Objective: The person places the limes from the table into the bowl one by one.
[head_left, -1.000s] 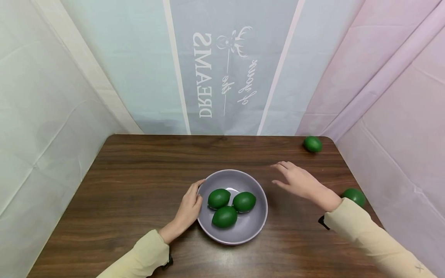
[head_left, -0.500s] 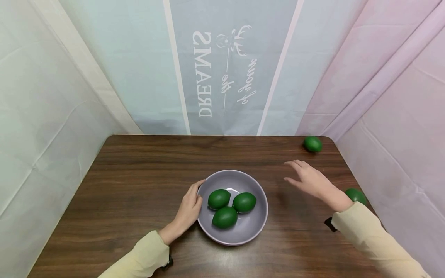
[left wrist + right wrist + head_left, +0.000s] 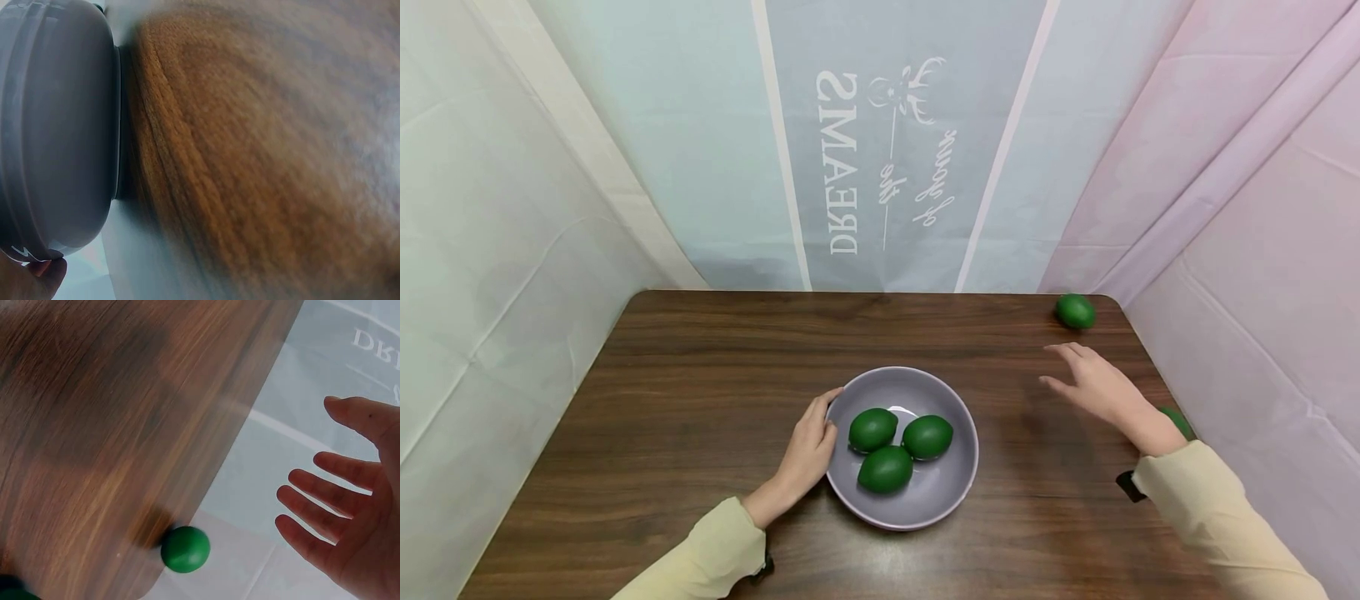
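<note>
Step looks like a reach between pickups, limes being gathered in the bowl: right hand [image 3: 1097,382] hovers over the right part of the tabletop [image 3: 715,367], just nearer than the far lime [image 3: 1076,312], which sits by the tabletop's far right corner. Next move, my read: carry the hand on toward that corner, turn the palm down over the lime and close round it; being round and near the edge, it could roll off if bumped. Right wrist view has the fingers [image 3: 331,494] straight, slightly apart, thumb [image 3: 356,415] held well away from them; nothing held or touched. Left hand [image 3: 808,446] is curved round the left side of the gray bowl [image 3: 925,503], thumb at the rim, seemingly steadying it; left wrist view catches only a fingertip [image 3: 55,272] against the outer wall, rest of the grip hidden, so can't tell how the other fingers lie. Bowl stands upright near the middle of the tabletop, toward the near edge, with three limes [image 3: 885,468] clustered inside. Side lime [image 3: 1176,422] lies by the tabletop's right edge, mostly hidden behind the right wrist.
</note>
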`<state>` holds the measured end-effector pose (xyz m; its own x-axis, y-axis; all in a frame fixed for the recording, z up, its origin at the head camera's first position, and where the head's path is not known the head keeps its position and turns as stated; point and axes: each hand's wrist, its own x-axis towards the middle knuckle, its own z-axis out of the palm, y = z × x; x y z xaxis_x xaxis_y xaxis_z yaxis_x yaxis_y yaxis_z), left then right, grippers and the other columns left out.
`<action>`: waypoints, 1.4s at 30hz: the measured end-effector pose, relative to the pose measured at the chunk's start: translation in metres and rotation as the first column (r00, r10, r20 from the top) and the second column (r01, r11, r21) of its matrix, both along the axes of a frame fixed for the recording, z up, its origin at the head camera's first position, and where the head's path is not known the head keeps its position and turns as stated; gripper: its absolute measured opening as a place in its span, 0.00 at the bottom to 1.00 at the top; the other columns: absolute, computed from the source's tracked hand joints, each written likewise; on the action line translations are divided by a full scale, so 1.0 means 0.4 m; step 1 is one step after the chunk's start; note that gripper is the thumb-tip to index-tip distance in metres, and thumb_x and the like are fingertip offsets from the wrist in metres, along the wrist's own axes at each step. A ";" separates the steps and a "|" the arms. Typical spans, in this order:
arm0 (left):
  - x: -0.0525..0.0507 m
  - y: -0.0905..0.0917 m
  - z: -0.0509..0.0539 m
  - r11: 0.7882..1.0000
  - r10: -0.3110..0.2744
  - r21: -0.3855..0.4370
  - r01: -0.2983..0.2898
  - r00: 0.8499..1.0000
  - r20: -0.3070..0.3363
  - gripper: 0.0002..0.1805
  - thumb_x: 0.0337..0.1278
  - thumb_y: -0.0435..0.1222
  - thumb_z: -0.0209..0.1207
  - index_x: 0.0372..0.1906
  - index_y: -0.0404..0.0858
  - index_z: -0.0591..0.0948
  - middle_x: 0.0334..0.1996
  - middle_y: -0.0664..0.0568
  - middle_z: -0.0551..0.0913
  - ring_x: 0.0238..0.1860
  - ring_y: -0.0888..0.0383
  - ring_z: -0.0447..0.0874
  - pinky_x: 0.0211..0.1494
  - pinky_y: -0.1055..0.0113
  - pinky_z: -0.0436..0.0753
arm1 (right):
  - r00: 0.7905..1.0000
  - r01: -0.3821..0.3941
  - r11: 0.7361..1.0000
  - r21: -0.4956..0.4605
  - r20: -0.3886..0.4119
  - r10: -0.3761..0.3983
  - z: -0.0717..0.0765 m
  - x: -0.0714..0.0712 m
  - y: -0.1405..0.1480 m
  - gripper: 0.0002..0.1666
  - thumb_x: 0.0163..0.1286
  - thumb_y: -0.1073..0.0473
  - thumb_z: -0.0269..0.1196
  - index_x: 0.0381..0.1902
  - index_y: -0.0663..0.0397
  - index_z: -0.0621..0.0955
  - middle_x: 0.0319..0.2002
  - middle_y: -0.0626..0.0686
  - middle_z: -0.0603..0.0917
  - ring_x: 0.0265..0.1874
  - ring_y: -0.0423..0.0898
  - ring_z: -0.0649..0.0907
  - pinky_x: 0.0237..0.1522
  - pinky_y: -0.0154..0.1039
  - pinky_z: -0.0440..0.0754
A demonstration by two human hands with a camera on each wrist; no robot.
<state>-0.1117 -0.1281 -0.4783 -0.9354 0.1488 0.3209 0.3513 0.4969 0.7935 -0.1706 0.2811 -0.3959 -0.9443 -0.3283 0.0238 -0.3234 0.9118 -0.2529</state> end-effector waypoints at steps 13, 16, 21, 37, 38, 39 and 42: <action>0.001 0.003 -0.010 1.000 0.004 -0.006 -0.005 1.000 -0.019 0.26 0.51 0.21 0.45 0.58 0.34 0.69 0.54 0.43 0.73 0.56 0.53 0.71 0.56 0.56 0.72 | 0.986 0.125 0.992 0.024 0.111 -0.127 -0.001 -0.003 0.065 0.39 0.67 0.43 0.50 0.62 0.70 0.62 0.57 0.74 0.63 0.54 0.70 0.65 0.50 0.63 0.65; 0.001 0.004 -0.012 1.000 0.003 -0.006 -0.003 1.000 -0.020 0.26 0.50 0.21 0.45 0.58 0.34 0.69 0.54 0.43 0.73 0.56 0.53 0.71 0.56 0.56 0.72 | 0.984 0.135 0.991 0.019 0.113 -0.136 -0.005 0.000 0.082 0.40 0.68 0.42 0.49 0.62 0.71 0.61 0.56 0.74 0.64 0.51 0.69 0.69 0.46 0.62 0.68; 0.003 0.007 -0.015 1.000 -0.001 -0.002 0.001 1.000 -0.021 0.26 0.51 0.20 0.45 0.58 0.34 0.69 0.54 0.43 0.73 0.56 0.53 0.71 0.55 0.56 0.72 | 0.983 0.153 0.988 0.026 0.098 -0.155 -0.011 0.004 0.111 0.39 0.68 0.43 0.50 0.61 0.73 0.62 0.54 0.75 0.64 0.49 0.69 0.69 0.45 0.62 0.68; 0.004 0.009 -0.021 1.000 0.011 -0.009 -0.011 0.999 -0.038 0.26 0.50 0.21 0.45 0.58 0.34 0.69 0.53 0.43 0.74 0.55 0.53 0.71 0.55 0.56 0.72 | 0.976 0.209 0.977 0.037 0.057 -0.211 -0.054 0.014 0.205 0.37 0.68 0.46 0.51 0.56 0.78 0.64 0.49 0.79 0.67 0.48 0.73 0.67 0.47 0.64 0.65; 0.004 0.010 -0.021 1.000 0.011 -0.008 -0.011 0.999 -0.038 0.26 0.50 0.21 0.45 0.58 0.34 0.69 0.53 0.43 0.74 0.55 0.53 0.71 0.55 0.56 0.72 | 0.974 0.215 0.976 0.041 0.064 -0.218 -0.055 0.015 0.210 0.37 0.68 0.46 0.51 0.56 0.79 0.64 0.49 0.79 0.66 0.48 0.73 0.67 0.46 0.64 0.65; 0.004 0.010 -0.022 1.000 0.011 -0.007 -0.011 0.999 -0.039 0.26 0.50 0.21 0.45 0.58 0.34 0.69 0.54 0.44 0.74 0.56 0.53 0.71 0.55 0.56 0.72 | 0.972 0.220 0.974 0.043 0.070 -0.223 -0.057 0.016 0.216 0.38 0.67 0.46 0.51 0.55 0.80 0.64 0.49 0.80 0.66 0.48 0.73 0.67 0.46 0.64 0.65; 0.005 0.010 -0.023 1.000 0.009 -0.005 -0.009 0.999 -0.040 0.26 0.51 0.21 0.45 0.59 0.34 0.69 0.54 0.44 0.73 0.56 0.53 0.71 0.55 0.56 0.73 | 0.966 0.235 0.970 0.055 0.093 -0.240 -0.062 0.020 0.232 0.41 0.67 0.44 0.50 0.55 0.82 0.63 0.50 0.81 0.65 0.47 0.74 0.66 0.46 0.64 0.66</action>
